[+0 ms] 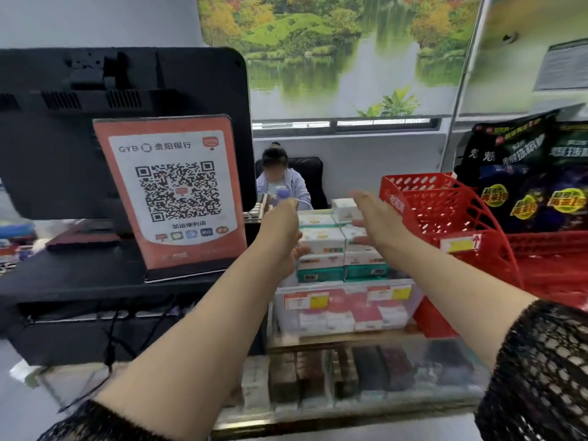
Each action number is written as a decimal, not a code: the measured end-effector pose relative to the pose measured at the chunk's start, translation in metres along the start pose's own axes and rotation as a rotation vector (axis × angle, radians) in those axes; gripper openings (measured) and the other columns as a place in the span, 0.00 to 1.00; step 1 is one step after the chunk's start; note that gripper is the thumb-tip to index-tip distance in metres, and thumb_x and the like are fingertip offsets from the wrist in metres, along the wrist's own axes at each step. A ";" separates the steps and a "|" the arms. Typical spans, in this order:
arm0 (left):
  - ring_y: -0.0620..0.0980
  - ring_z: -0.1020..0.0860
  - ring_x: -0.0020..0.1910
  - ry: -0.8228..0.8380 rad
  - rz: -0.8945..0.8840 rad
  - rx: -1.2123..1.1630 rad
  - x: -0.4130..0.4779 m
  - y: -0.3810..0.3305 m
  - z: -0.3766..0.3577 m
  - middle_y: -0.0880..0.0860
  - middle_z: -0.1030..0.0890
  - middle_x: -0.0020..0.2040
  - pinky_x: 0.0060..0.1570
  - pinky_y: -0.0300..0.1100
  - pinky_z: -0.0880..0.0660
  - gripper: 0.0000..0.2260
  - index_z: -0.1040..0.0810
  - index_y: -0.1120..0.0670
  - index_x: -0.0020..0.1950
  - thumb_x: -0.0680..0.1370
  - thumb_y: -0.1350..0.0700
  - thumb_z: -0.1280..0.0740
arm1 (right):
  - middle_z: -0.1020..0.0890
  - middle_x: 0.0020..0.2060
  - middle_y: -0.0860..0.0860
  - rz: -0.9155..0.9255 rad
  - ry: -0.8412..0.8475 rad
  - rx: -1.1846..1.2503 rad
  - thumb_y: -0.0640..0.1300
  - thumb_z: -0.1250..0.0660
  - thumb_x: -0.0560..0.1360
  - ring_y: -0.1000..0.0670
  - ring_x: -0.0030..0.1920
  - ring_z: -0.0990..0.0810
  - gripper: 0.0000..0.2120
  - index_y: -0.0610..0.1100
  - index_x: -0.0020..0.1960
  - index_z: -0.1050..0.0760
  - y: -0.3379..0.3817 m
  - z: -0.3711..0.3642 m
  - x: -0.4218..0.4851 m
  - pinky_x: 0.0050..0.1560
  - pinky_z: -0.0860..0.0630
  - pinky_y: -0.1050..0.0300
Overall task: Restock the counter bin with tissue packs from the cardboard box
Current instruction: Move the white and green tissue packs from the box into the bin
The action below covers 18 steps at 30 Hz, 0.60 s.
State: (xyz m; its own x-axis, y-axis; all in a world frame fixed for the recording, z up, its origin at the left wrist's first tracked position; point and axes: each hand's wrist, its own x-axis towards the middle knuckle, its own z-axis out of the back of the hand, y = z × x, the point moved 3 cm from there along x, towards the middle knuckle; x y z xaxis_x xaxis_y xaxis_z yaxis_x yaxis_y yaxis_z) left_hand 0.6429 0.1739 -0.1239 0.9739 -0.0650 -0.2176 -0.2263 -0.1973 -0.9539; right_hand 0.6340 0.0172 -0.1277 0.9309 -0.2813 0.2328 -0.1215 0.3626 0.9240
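Several white tissue packs with teal undersides are stacked in two columns in a clear counter bin. My left hand lies against the left side of the stack, fingers fairly straight. My right hand lies against the right side, fingers extended and touching the packs. Both hands bracket the stack between them. The lower part of the bin shows red and white packs behind price labels. No cardboard box is in view.
A QR payment sign and a black monitor stand at the left. Red plastic baskets and dark snack bags are at the right. A seated person is behind the counter. A glass case lies below.
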 end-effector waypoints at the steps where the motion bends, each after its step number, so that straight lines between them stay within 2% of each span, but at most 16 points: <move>1: 0.52 0.25 0.48 0.013 0.012 -0.013 -0.005 0.007 0.001 0.53 0.26 0.49 0.40 0.47 0.23 0.07 0.28 0.50 0.55 0.80 0.50 0.41 | 0.28 0.59 0.50 0.000 -0.008 0.011 0.55 0.49 0.80 0.43 0.64 0.29 0.15 0.51 0.60 0.30 0.001 -0.002 -0.011 0.66 0.33 0.39; 3: 0.51 0.25 0.45 0.032 0.037 -0.027 -0.017 0.021 0.005 0.53 0.24 0.47 0.42 0.46 0.24 0.06 0.26 0.51 0.50 0.80 0.51 0.40 | 0.27 0.53 0.52 -0.002 -0.008 0.024 0.55 0.50 0.80 0.42 0.61 0.28 0.16 0.48 0.59 0.30 0.002 -0.008 -0.031 0.64 0.32 0.39; 4: 0.50 0.25 0.42 0.035 0.044 -0.033 -0.023 0.028 0.008 0.52 0.24 0.44 0.43 0.46 0.23 0.07 0.25 0.51 0.47 0.80 0.52 0.40 | 0.27 0.54 0.52 -0.006 -0.009 0.045 0.56 0.49 0.79 0.43 0.62 0.27 0.19 0.46 0.62 0.30 0.002 -0.011 -0.039 0.64 0.31 0.39; 6: 0.50 0.25 0.41 0.025 0.045 -0.039 -0.034 0.042 0.016 0.52 0.25 0.42 0.42 0.46 0.22 0.07 0.23 0.53 0.50 0.79 0.53 0.40 | 0.26 0.60 0.52 -0.020 -0.023 0.070 0.61 0.47 0.74 0.44 0.62 0.27 0.26 0.48 0.66 0.32 0.002 -0.019 -0.056 0.64 0.31 0.39; 8: 0.50 0.25 0.41 0.002 0.038 -0.030 -0.043 0.054 0.028 0.52 0.25 0.42 0.42 0.46 0.21 0.07 0.23 0.53 0.51 0.80 0.54 0.40 | 0.25 0.60 0.51 -0.017 -0.029 0.071 0.65 0.48 0.67 0.45 0.61 0.26 0.31 0.49 0.65 0.32 0.002 -0.027 -0.070 0.63 0.30 0.40; 11: 0.50 0.28 0.38 -0.067 0.045 -0.038 -0.058 0.078 0.050 0.52 0.27 0.41 0.41 0.46 0.23 0.07 0.23 0.52 0.48 0.80 0.54 0.40 | 0.26 0.49 0.56 0.035 -0.013 0.065 0.64 0.48 0.68 0.45 0.57 0.25 0.25 0.51 0.58 0.31 0.002 -0.040 -0.091 0.61 0.29 0.39; 13: 0.49 0.28 0.38 -0.102 0.060 -0.021 -0.068 0.096 0.063 0.52 0.27 0.41 0.41 0.45 0.24 0.07 0.22 0.53 0.50 0.79 0.55 0.40 | 0.27 0.45 0.58 0.063 -0.009 0.090 0.62 0.47 0.69 0.45 0.55 0.24 0.19 0.52 0.52 0.31 0.000 -0.048 -0.105 0.59 0.27 0.41; 17: 0.50 0.23 0.42 -0.215 0.153 0.011 -0.090 0.172 0.095 0.53 0.22 0.41 0.43 0.46 0.21 0.06 0.21 0.54 0.47 0.78 0.56 0.37 | 0.25 0.42 0.54 0.087 0.086 0.167 0.55 0.44 0.77 0.43 0.49 0.22 0.09 0.51 0.46 0.30 -0.049 -0.073 -0.148 0.46 0.26 0.51; 18: 0.51 0.22 0.43 -0.233 0.186 0.020 -0.092 0.198 0.103 0.53 0.22 0.41 0.43 0.47 0.21 0.07 0.21 0.54 0.46 0.78 0.56 0.38 | 0.24 0.43 0.53 0.095 0.115 0.157 0.52 0.44 0.79 0.43 0.49 0.22 0.08 0.51 0.46 0.30 -0.067 -0.080 -0.161 0.46 0.25 0.49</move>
State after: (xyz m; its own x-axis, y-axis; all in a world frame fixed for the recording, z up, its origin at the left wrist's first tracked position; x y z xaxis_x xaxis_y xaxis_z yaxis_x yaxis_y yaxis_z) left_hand 0.5100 0.2419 -0.3145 0.8942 0.1284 -0.4287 -0.4033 -0.1840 -0.8964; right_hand 0.5197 0.1093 -0.2515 0.9449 -0.1462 0.2930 -0.2541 0.2371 0.9377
